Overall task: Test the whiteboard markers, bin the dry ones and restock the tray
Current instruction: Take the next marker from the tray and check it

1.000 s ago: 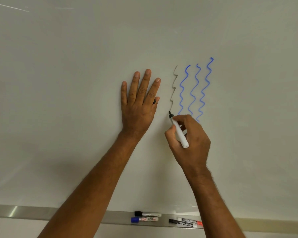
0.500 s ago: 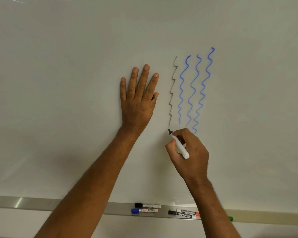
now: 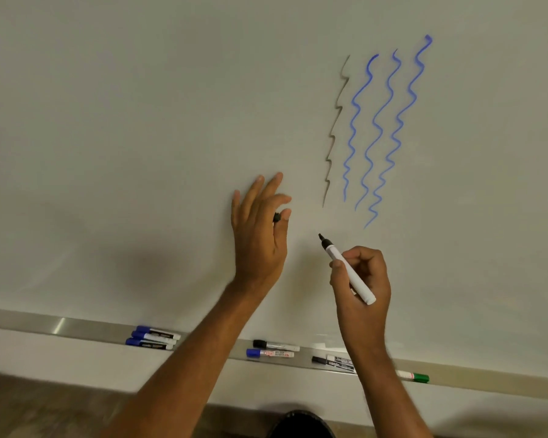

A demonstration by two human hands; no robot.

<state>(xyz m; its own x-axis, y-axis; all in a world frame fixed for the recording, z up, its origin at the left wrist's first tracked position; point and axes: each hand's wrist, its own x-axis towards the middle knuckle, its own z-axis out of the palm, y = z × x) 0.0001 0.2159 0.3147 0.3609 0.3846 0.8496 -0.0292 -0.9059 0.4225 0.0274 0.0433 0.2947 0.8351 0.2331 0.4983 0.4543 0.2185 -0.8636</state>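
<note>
Head view, looking at a whiteboard [image 3: 140, 121] filling most of the frame. Right hand [image 3: 363, 286] at lower right of centre grips a white-barrelled marker [image 3: 348, 270], uncapped, black tip pointing up-left and just off the board surface, below the drawn lines. Left hand [image 3: 260, 229] at centre, outer fingers extended up toward the board, thumb and forefinger pinching a small black cap [image 3: 276, 217]. Whether the palm touches the board, cannot tell.

Upper right of centre: one faint grey zigzag line [image 3: 334, 134], thin and pale, and right beside it three blue wavy lines [image 3: 377, 131], solid colour, running top to bottom.

Metal tray [image 3: 60, 325] runs along the bottom edge of the board, left to right across the lower frame. On it, lower left of centre: three blue-capped markers [image 3: 152, 338] lying side by side, touching. Lower centre: a black-capped marker [image 3: 276, 345] with a blue-capped marker [image 3: 269, 354] just in front of it. Right of those, a black marker [image 3: 332, 362] partly hidden by the right forearm, more labelled barrels behind it, count unclear. Far right of the tray: a green-capped marker [image 3: 413, 376], its left end behind the forearm.

Bottom centre edge: dark round object [image 3: 301, 425], partly cut off, identity unclear.
</note>
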